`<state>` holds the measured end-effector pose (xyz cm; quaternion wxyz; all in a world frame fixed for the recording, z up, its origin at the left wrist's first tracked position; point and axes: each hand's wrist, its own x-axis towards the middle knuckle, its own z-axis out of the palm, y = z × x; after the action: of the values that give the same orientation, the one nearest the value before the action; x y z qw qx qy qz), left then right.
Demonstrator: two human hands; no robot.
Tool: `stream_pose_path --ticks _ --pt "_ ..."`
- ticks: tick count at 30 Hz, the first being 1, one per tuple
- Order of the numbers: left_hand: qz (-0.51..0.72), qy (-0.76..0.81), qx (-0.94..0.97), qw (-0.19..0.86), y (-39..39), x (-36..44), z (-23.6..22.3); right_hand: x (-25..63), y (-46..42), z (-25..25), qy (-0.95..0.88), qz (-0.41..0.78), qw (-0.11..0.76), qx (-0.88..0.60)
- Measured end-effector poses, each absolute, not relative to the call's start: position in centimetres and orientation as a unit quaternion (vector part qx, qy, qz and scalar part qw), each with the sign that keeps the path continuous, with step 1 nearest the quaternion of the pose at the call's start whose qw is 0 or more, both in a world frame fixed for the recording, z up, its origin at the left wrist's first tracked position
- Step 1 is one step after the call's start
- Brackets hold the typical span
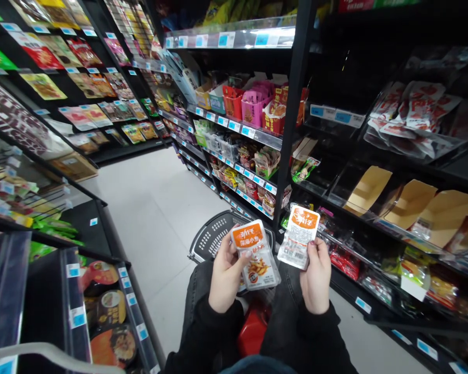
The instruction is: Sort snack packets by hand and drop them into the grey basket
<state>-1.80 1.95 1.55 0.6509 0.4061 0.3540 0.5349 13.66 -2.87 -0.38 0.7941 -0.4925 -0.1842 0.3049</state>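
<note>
My left hand (pixel 226 278) is closed on a silver snack packet (pixel 257 254) with an orange top and a picture of small dried fish, its thumb across the front. Another packet edge seems to lie behind it, mostly hidden. To the right, my right hand (pixel 315 275) pinches a smaller-looking snack packet (pixel 299 236) by its right edge; this one has an orange top and dense print on white and silver. Both packets are held upright above my knees, apart from each other. Behind them on the floor stands a dark shopping basket (pixel 218 234) with a perforated side.
Shelves of boxed snacks (pixel 257 106) stand ahead. At right are silver-and-red packets (pixel 425 106) in a clear bin and open cardboard boxes (pixel 409 202). A low shelf with bowl-shaped packages (pixel 111 345) is at left. Something red (pixel 253 327) shows between my legs.
</note>
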Motion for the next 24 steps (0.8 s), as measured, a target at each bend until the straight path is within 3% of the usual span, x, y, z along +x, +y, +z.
stream_pose_path --ticks 3,7,16,20,24 --pt "0.53 0.361 0.416 0.644 1.9 -1.7 1.7 13.8 -3.1 -1.3 -0.281 0.281 0.735 -0.55" --pt "0.532 0.369 0.44 0.623 1.8 -1.5 1.7 12.9 -3.6 -1.5 -0.362 0.333 0.668 -0.558" --pt "0.524 0.343 0.442 0.642 0.8 -0.9 1.7 11.0 -3.7 0.0 -0.402 0.403 0.654 -0.498" --pt "0.529 0.362 0.444 0.626 0.8 -0.7 2.1 10.7 -4.0 -0.3 -0.395 0.368 0.672 -0.507" --pt "0.529 0.381 0.455 0.607 0.9 -0.8 2.4 10.8 -4.0 -0.7 -0.416 0.349 0.634 -0.551"
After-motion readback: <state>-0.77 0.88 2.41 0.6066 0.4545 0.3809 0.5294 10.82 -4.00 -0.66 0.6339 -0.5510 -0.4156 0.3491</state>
